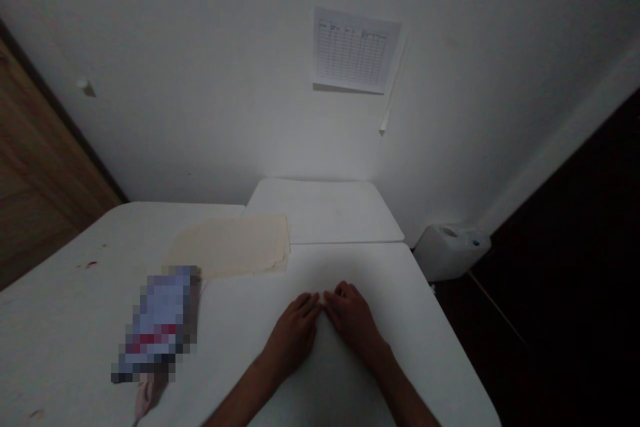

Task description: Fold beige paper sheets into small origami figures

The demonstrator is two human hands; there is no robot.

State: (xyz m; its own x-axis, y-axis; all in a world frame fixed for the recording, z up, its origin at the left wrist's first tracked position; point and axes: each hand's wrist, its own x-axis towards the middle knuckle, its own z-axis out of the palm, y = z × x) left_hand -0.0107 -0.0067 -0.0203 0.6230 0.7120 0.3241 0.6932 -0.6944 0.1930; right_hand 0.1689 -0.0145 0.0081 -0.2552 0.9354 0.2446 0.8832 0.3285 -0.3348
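Head: sheets point(240, 243), long axis crosswise

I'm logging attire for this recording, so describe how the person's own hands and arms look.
The left hand and right hand are ungloved, with slender fingers. Both forearms are bare to the picture's bottom edge; no sleeve, watch or bracelet shows. Dim light hides finer markings.

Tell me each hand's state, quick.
Left hand: fingers bent, at the white table; whether its grip holds anything cannot be told.
Right hand: fingers bent, close to the left's; holding cannot be told either.
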